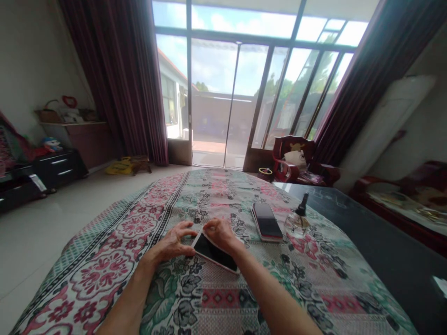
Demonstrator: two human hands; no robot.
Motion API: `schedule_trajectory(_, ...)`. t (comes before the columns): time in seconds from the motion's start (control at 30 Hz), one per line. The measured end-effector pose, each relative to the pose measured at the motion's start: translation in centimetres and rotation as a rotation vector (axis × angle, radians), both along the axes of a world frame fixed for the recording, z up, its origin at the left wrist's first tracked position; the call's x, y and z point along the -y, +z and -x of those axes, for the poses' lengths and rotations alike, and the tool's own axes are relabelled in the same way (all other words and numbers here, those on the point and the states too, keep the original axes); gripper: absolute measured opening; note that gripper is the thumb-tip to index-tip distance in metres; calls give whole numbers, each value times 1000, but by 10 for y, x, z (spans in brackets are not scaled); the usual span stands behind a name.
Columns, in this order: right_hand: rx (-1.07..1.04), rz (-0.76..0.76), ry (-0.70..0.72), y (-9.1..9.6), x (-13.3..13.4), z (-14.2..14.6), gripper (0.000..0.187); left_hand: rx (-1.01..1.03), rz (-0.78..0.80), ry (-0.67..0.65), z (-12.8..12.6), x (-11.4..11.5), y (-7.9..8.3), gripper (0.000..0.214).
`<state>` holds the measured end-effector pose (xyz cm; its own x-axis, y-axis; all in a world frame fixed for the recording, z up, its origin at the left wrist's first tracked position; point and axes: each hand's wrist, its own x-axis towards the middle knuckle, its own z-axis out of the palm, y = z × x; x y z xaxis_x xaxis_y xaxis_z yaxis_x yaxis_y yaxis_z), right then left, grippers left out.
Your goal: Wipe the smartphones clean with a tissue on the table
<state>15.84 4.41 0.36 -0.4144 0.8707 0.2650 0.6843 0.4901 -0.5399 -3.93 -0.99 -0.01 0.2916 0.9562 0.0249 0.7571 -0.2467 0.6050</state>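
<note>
We had the white-edged phone (216,255) lying on the patterned cloth (118,265). Our left hand (174,242) was spread loosely beside its left end, thumb at the near corner; our right hand (220,234) curled over its far edge, whether gripping anything we couldn't tell.

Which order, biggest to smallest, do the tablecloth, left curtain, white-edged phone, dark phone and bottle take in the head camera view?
1. Tablecloth
2. Left curtain
3. White-edged phone, judged by its whole outline, as the right hand covers part
4. Dark phone and bottle: too alike to rank
</note>
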Motion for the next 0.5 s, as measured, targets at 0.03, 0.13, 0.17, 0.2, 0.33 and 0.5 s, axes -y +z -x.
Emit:
schedule_trajectory(0.03, -1, -2, -6, -1, 0, 4, 18, -1, -13, 1, 0, 0, 0, 45)
schedule_trajectory(0.13, -5, -12, -38, -4, 0, 15, 19, -2, -25, 15, 0, -1, -1, 41)
schedule_trajectory(0.17, -6, -17, -51, -5, 1, 17, 19, -4, -22, 19, 1, -1, -1, 40)
schedule_trajectory(0.2, -7, -22, -62, -6, 1, 19, 19, -6, -17, 21, 1, -1, -1, 39)
schedule_trajectory(0.33, -1, -34, -56, -7, 3, 20, 18, -5, -14, 31, 0, -1, -1, 43)
schedule_trajectory(0.5, 37, -78, 93, 1, 10, 9, 19, -12, -61, 34, -1, 1, 0, 68)
